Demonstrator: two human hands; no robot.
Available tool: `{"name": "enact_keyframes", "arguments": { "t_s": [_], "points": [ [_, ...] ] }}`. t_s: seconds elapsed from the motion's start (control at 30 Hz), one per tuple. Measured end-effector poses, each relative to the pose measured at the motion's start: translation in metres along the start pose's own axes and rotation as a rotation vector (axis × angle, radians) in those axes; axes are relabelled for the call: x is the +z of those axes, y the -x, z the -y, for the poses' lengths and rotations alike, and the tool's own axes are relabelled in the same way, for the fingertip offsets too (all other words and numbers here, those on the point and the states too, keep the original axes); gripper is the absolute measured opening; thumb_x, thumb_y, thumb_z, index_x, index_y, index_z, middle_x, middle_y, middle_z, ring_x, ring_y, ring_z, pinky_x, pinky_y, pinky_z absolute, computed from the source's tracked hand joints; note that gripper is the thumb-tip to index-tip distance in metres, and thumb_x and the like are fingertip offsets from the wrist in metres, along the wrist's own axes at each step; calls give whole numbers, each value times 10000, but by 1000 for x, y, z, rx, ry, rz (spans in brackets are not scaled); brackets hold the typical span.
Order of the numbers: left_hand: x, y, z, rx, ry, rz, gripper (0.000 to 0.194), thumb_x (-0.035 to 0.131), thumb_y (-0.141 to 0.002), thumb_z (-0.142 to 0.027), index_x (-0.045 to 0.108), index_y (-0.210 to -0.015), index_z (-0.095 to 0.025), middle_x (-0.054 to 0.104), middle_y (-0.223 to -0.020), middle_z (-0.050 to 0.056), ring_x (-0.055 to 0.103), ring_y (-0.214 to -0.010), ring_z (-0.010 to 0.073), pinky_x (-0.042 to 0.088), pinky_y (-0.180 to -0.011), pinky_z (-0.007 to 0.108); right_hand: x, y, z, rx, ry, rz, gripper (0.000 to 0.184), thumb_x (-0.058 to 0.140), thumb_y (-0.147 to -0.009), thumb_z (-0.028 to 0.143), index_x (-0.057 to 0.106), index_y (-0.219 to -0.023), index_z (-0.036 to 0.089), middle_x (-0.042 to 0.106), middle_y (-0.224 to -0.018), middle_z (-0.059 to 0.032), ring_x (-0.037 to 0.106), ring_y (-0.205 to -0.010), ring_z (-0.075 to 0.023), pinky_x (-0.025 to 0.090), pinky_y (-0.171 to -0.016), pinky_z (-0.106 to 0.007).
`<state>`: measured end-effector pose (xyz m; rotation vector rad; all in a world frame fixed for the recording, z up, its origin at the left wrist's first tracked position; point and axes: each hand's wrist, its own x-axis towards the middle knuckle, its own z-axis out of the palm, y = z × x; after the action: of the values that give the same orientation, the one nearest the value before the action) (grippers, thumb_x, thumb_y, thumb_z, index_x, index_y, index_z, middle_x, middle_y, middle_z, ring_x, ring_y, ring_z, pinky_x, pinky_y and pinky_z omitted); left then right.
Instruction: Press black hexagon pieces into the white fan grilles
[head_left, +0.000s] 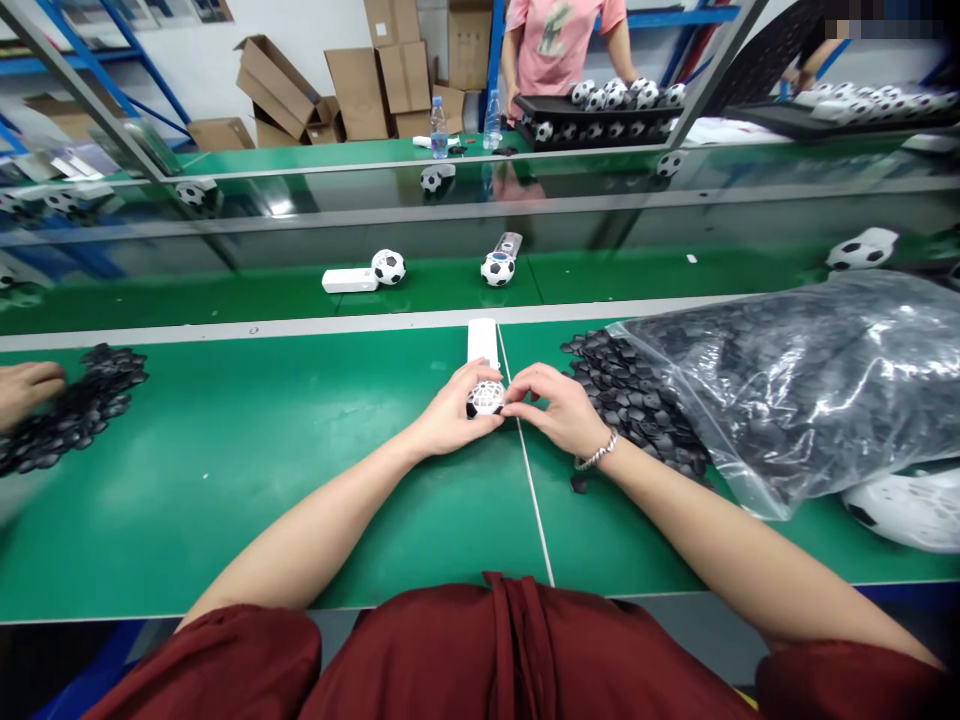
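Note:
In front of me lies a white device with a flat handle and a soccer-ball head (486, 398), its top a white openwork shell with black patches lower down. My left hand (456, 412) is curled around the left side of the ball head and grips it. At the ball's right edge, the thumb and fingertips of my right hand (553, 402) are pinched together, touching it; anything between them is too small to make out. A heap of small black patches (637, 400) lies to the right of my right hand. One loose black patch (578, 484) rests below my wrist.
A clear plastic bag (817, 380) full of black pieces sits at right, near a white ball-shaped part (911, 508). On the green strip beyond are soccer-ball devices (388, 267). Another person's hand (30, 392) is at far left beside black patches (82, 410). A co-worker (562, 50) stands opposite.

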<state>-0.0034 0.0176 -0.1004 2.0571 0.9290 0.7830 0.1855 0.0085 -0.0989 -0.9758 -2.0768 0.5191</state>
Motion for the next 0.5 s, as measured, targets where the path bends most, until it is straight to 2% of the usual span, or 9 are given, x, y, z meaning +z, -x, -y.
{"name": "enact_keyframes", "arguments": {
  "t_s": [0.17,0.33,0.43,0.5],
  "points": [
    [1,1,3,20,9,1,422,571,-732,-236,433,-1128,-189,444,-1280,102,251,-1317,216,232,-1074,395,3,0,-7,101,-96,42,109,606,-773,296,593,-730,197,585,-760,-24,540,-719,-146,455,-659,-290],
    [4,1,-1,7,-33,-33,394,564,-718,-208,436,-1090,-208,499,-1166,77,438,-1149,222,347,-990,397,6,-6,-5,286,-200,91,192,675,-684,293,530,-744,183,529,-776,1,532,-655,-119,446,-575,-249],
    [5,1,-3,59,-70,-5,380,557,-707,-161,448,-1066,-222,506,-1140,56,455,-1103,209,347,-986,387,-1,-7,-9,302,-223,159,189,661,-687,300,528,-745,179,555,-764,6,545,-666,-122,464,-614,-261],
    [4,1,-3,74,-66,17,398,566,-707,-155,446,-1081,-220,496,-1155,53,446,-1118,204,333,-998,376,-14,-6,-17,340,-117,144,139,616,-730,297,561,-762,174,594,-758,-7,561,-683,-132,470,-656,-279]
  ]
}}
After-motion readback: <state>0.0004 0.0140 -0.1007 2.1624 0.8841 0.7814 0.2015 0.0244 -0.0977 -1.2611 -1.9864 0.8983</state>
